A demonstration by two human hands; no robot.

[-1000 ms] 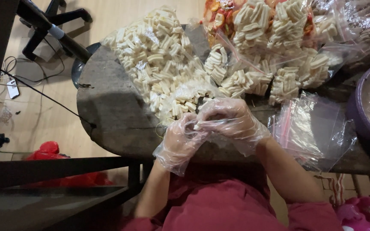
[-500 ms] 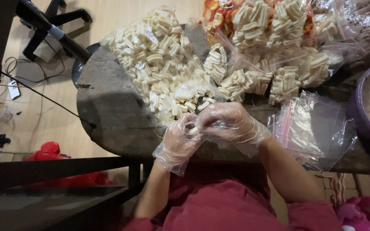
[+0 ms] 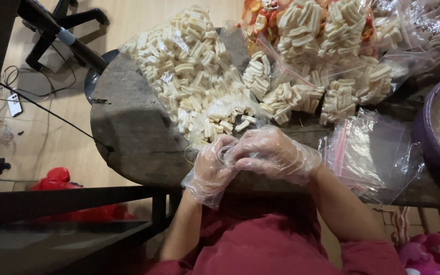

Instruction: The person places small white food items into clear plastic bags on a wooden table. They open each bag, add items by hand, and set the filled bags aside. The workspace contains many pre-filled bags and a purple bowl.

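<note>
Both of my hands wear loose clear plastic gloves and meet at the near edge of a round dark wooden table (image 3: 133, 132). My left hand (image 3: 211, 170) has its fingers curled up against my right hand (image 3: 277, 154), whose fingers close over the left fingertips. Between them they pinch a small item that the glove film hides. Just beyond my hands lies a big open clear bag of pale ridged snack pieces (image 3: 189, 66).
Small filled bags of the same snack (image 3: 327, 76) are heaped at the back right. Empty clear zip bags (image 3: 378, 153) lie right of my hands, beside a purple basin (image 3: 426, 137). A chair base (image 3: 62, 30), a phone (image 3: 14, 104) and a red bag (image 3: 52, 178) are on the floor at left.
My hands have stayed at the table's edge, and the fingers have worked in closer. A small ring-like thing seen at my left fingertips half a second ago is now covered.
</note>
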